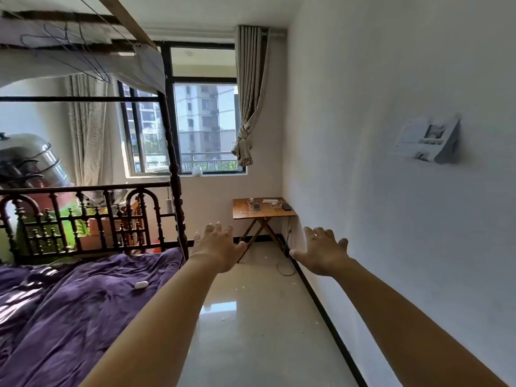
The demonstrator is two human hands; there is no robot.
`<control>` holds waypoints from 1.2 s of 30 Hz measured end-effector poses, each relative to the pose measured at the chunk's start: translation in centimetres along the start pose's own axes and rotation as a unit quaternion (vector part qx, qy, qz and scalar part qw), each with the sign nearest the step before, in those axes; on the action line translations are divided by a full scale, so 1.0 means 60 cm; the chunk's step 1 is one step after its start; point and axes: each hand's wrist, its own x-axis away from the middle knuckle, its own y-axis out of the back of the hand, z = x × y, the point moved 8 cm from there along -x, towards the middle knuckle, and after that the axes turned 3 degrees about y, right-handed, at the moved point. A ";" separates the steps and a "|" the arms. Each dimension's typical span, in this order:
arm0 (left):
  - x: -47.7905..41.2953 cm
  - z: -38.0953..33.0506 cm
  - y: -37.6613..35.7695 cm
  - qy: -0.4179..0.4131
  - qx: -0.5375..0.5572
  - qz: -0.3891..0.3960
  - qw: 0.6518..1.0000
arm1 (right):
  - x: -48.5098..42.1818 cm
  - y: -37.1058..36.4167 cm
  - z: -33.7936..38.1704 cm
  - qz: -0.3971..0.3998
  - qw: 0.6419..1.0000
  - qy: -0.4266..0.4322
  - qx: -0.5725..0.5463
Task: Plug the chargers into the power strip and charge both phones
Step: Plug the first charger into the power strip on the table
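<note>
A small wooden folding table (pixel 245 215) stands in the far right corner under the window. On it lie a white power strip (pixel 270 201), a phone (pixel 256 207) with tangled white charger cables (pixel 275 205), and a dark phone (pixel 286 207) near the right edge. My left hand (pixel 216 248) and my right hand (pixel 324 251) are stretched out in front of me, fingers spread, palms down, holding nothing. Both hands are well short of the table, over the floor.
A bed with a purple blanket (pixel 69 303) and a dark carved frame (pixel 173 163) fills the left side; a small white case (pixel 141 284) lies on it. The white wall (pixel 391 191) runs along the right. A cable (pixel 284 263) trails on the glossy floor below the table.
</note>
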 end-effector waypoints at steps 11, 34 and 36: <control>-0.314 -0.032 -0.097 -0.015 -0.015 0.020 1.000 | -0.308 -0.065 -0.042 0.029 0.999 -0.002 0.022; -1.183 -0.006 -0.310 -0.080 -0.034 0.030 0.996 | -1.169 -0.221 -0.098 0.020 0.999 -0.040 0.017; -1.264 -0.014 -0.338 -0.067 -0.019 0.038 0.997 | -1.246 -0.234 -0.117 0.021 0.999 -0.035 0.023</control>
